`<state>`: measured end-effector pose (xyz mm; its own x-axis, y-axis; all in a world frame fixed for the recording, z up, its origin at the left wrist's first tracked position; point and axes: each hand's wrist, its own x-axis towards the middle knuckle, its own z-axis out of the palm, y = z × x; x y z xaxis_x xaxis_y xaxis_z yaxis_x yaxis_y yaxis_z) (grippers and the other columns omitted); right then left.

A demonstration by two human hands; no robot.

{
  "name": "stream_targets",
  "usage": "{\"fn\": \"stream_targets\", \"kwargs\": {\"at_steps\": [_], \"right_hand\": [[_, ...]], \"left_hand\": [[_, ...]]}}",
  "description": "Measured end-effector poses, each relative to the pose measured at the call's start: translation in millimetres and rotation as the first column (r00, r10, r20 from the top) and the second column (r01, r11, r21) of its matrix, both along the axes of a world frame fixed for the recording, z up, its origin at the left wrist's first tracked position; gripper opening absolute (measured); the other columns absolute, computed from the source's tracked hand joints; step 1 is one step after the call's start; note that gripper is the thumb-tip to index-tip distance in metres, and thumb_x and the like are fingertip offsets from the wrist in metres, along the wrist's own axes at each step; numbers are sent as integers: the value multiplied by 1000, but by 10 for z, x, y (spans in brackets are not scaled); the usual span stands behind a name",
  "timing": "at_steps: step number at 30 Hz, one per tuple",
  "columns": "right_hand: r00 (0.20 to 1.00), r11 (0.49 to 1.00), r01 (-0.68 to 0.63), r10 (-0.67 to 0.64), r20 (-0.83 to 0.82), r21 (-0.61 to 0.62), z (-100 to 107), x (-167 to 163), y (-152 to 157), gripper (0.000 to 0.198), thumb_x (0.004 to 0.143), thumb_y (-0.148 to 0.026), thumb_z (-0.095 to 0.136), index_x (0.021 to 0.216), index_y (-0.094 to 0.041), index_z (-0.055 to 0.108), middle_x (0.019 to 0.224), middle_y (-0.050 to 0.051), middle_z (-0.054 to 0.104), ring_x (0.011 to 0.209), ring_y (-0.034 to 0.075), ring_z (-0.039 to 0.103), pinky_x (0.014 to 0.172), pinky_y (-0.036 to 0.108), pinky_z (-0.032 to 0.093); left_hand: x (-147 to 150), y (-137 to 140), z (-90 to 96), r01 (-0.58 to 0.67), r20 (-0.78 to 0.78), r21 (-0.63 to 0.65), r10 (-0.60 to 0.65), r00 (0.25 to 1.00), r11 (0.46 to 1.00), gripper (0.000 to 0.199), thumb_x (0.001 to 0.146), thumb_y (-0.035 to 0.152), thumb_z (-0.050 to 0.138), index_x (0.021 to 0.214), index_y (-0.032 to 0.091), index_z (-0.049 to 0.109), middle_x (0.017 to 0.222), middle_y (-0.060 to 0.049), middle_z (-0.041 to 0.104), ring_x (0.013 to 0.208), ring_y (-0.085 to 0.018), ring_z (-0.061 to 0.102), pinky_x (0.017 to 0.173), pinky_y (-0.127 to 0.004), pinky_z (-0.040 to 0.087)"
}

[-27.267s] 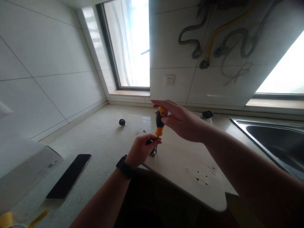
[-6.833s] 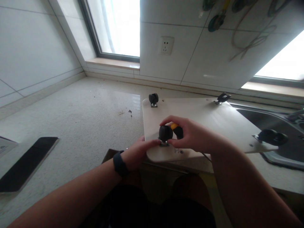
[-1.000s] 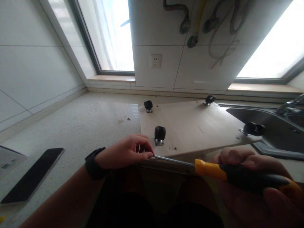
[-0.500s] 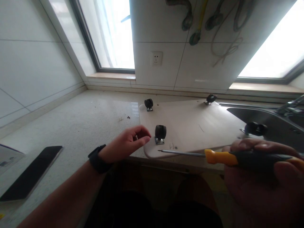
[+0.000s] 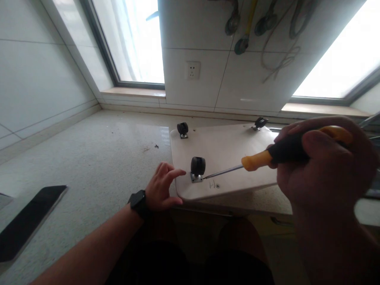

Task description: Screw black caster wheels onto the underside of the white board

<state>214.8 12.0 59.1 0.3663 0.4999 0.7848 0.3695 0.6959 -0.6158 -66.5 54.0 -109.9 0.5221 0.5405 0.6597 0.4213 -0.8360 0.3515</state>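
A: What could go wrong here?

B: The screwdriver (image 5: 277,153) tip is at, or almost at, a corner of the nearest caster (image 5: 198,165), just below the frame's middle. Held at that slant, it could skid off and scratch the white board (image 5: 227,144), or jab the left hand (image 5: 162,189).

A: Is that hand bracing anything?

B: No, its grip is spread and holds nothing, beside the board's left edge. The right hand (image 5: 329,172), at the frame's right, has its grip wrapped around the handle.

A: Counts?

B: One screwdriver, one board, one dark slab (image 5: 32,217) at lower left on the bench (image 5: 124,158). Three casters show; the right hand may hide another.
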Motion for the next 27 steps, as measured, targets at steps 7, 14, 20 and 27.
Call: {"fn": "stream_targets", "kwargs": {"at_steps": [7, 14, 20, 27], "right_hand": [[994, 1000, 9, -7, 112, -25, -33, -26, 137, 7, 78, -16, 61, 75, -18, 67, 69, 1, 66, 53, 13, 58, 37, 23, 43], [986, 998, 10, 1, 168, -68, 2, -30, 104, 10, 81, -15, 59, 75, -20, 67, 68, 0, 62, 53, 12, 56, 39, 25, 43], [977, 998, 42, -29, 209, -56, 12, -44, 118, 14, 81, -12, 57, 74, -20, 66, 70, 0, 63, 57, 13, 58, 42, 26, 43], [971, 999, 19, -7, 240, -45, 36, -54, 103, 15, 82, -11, 57, 70, -20, 63, 69, -1, 61, 51, 10, 52, 40, 25, 40]], "left_hand": [[59, 0, -106, -14, -37, 203, 22, 999, 979, 99, 62, 86, 72, 135, 22, 53, 106, -7, 44, 94, -26, 45, 80, -42, 48], [109, -35, -115, -109, -71, 180, 123, 990, 978, 80, 63, 55, 87, 132, 25, 60, 107, -7, 39, 97, -26, 41, 81, -40, 47], [150, -70, -135, -170, -75, 125, 180, 981, 977, 69, 66, 51, 88, 128, 28, 67, 105, -6, 36, 97, -26, 39, 83, -40, 47], [166, -78, -126, -178, -69, 117, 187, 980, 977, 68, 65, 52, 88, 125, 27, 68, 105, -6, 35, 97, -26, 39, 83, -39, 47]]}}
